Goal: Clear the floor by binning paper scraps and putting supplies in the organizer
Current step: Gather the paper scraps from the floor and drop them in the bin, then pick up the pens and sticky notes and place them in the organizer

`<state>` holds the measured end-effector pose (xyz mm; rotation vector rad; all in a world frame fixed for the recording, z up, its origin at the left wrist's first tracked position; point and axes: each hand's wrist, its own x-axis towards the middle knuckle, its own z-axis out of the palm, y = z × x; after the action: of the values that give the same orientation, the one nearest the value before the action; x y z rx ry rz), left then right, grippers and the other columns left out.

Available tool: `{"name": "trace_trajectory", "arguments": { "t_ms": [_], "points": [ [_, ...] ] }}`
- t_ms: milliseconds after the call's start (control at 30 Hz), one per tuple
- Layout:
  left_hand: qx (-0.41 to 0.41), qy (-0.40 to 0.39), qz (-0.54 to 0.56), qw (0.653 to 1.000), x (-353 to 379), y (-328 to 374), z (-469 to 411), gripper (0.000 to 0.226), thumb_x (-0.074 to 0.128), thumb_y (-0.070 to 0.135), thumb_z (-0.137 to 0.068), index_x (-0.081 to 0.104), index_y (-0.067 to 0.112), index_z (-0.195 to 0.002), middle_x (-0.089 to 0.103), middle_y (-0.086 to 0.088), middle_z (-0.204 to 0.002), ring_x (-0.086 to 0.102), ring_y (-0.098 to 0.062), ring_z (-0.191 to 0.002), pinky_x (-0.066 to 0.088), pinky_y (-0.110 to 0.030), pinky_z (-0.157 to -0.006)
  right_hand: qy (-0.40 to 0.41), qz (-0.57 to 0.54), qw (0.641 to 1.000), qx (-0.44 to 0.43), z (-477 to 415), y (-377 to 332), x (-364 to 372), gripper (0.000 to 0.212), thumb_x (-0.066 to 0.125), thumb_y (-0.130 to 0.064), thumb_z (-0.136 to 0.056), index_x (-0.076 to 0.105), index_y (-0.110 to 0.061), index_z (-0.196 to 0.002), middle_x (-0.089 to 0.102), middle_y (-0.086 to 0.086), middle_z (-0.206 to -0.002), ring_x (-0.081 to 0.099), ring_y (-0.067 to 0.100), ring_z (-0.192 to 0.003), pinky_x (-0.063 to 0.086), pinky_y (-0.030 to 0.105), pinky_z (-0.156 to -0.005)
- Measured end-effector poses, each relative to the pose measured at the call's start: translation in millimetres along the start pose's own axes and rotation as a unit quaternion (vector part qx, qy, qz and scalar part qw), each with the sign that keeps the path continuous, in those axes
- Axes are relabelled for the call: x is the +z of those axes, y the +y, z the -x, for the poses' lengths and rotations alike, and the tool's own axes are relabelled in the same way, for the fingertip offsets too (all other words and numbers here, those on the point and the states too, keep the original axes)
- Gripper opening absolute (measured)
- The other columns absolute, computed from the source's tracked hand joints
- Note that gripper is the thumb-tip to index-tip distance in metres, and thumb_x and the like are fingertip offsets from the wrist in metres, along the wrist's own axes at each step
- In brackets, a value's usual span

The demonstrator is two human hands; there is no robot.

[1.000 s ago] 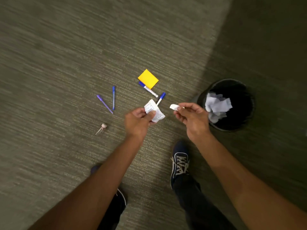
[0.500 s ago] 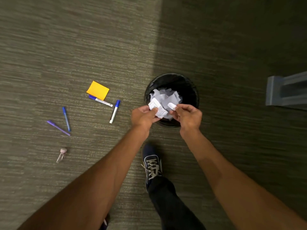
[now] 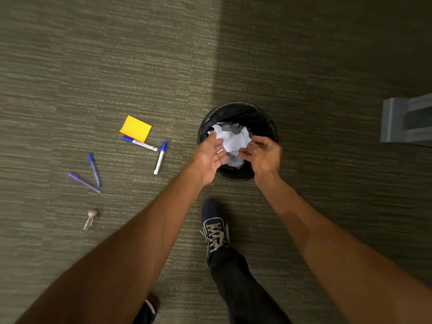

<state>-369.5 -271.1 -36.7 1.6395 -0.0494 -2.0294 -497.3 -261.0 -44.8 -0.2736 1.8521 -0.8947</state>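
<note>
The black round bin (image 3: 236, 106) stands on the carpet with crumpled white paper scraps (image 3: 231, 139) inside. My left hand (image 3: 210, 157) hovers over the bin's left rim, fingers spread and nothing gripped. My right hand (image 3: 265, 155) is over the right rim, fingers loosely curled and apart, with no scrap visible in them. On the floor to the left lie a yellow sticky-note pad (image 3: 136, 128), two blue-capped white markers (image 3: 140, 142) (image 3: 160, 157), a blue pen (image 3: 94, 169), a purple pen (image 3: 83, 182) and a small pink clip (image 3: 90, 218).
A grey boxy object (image 3: 406, 118) sits at the right edge, partly cut off. My right foot in a dark laced shoe (image 3: 215, 230) stands just in front of the bin. Bare carpet stretches beyond the bin and the supplies.
I turned to the bin and brought both hands over it. The printed scrap in my left hand and the small white scrap in my right hand are gone from the fingers, which have opened.
</note>
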Motion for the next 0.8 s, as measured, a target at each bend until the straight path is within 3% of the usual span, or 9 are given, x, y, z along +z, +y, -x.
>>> {"name": "trace_trajectory", "arguments": {
  "t_ms": [167,300,400,533,633,733,800],
  "points": [
    [0.054,0.014,0.024,0.998,-26.5,0.9,19.9,0.048,0.045,0.038,-0.104,0.056,0.003,-0.135,0.058,-0.017,-0.14,0.059,-0.028,-0.125,0.048,-0.035,-0.106,0.026,0.079,0.995,-0.051,18.4,3.4,7.0,0.017,0.055,0.004,-0.096,0.062,0.003,-0.112,0.068,0.026,-0.1,0.07,0.035,-0.072,0.061,0.053,-0.076],
    [0.09,0.07,0.033,0.993,-69.9,-6.4,43.8,0.038,0.051,0.035,-0.102,0.064,0.006,-0.122,0.068,-0.016,-0.125,0.07,-0.024,-0.106,0.056,-0.034,-0.094,-0.002,0.128,0.983,-0.129,51.1,11.2,18.2,0.015,0.055,0.0,-0.096,0.065,-0.002,-0.107,0.066,0.01,-0.078,0.068,0.025,-0.059,0.057,0.035,-0.056],
    [0.105,0.116,0.042,0.987,-112.4,-14.1,65.9,0.031,0.055,0.03,-0.101,0.067,0.006,-0.115,0.072,-0.016,-0.115,0.073,-0.023,-0.1,0.06,-0.031,-0.083,-0.044,0.165,0.972,-0.161,85.9,22.6,31.3,0.012,0.058,-0.003,-0.095,0.066,-0.01,-0.101,0.067,0.013,-0.078,0.067,0.024,-0.056,0.051,0.027,-0.047],
    [0.118,0.179,0.059,0.975,-178.7,-24.2,87.3,0.019,0.058,0.02,-0.099,0.07,0.006,-0.105,0.074,-0.013,-0.102,0.073,-0.024,-0.093,0.06,-0.029,-0.073,-0.117,0.207,0.957,-0.166,132.0,48.5,58.0,0.012,0.058,-0.004,-0.094,0.066,-0.01,-0.1,0.068,0.015,-0.08,0.065,0.023,-0.056,0.051,0.025,-0.047],
    [0.146,0.231,0.045,0.961,-230.6,-33.6,96.2,0.011,0.062,0.015,-0.096,0.071,0.009,-0.096,0.071,-0.003,-0.087,0.067,-0.017,-0.082,0.056,-0.028,-0.068,-0.159,0.236,0.942,-0.18,157.2,73.3,85.0,0.011,0.059,-0.003,-0.094,0.067,-0.008,-0.101,0.067,0.02,-0.079,0.065,0.031,-0.063,0.051,0.021,-0.048],
    [0.168,0.281,-0.007,0.945,-285.8,-45.3,95.8,0.008,0.065,0.01,-0.094,0.069,0.014,-0.1,0.068,-0.003,-0.088,0.061,-0.02,-0.087,0.056,-0.04,-0.082,-0.199,0.273,0.923,-0.184,172.6,103.0,119.2,0.011,0.062,-0.009,-0.094,0.068,-0.011,-0.103,0.07,0.012,-0.084,0.069,0.033,-0.073,0.06,0.039,-0.063],
    [0.17,0.309,-0.036,0.935,-323.6,-54.1,88.7,0.016,0.068,0.008,-0.092,0.068,0.011,-0.107,0.07,-0.014,-0.097,0.061,-0.021,-0.091,0.052,-0.045,-0.093,-0.219,0.294,0.913,-0.181,177.9,125.1,146.6,0.011,0.064,-0.014,-0.093,0.068,-0.013,-0.103,0.071,0.009,-0.087,0.07,0.032,-0.077,0.059,0.052,-0.074]
  ]
}}
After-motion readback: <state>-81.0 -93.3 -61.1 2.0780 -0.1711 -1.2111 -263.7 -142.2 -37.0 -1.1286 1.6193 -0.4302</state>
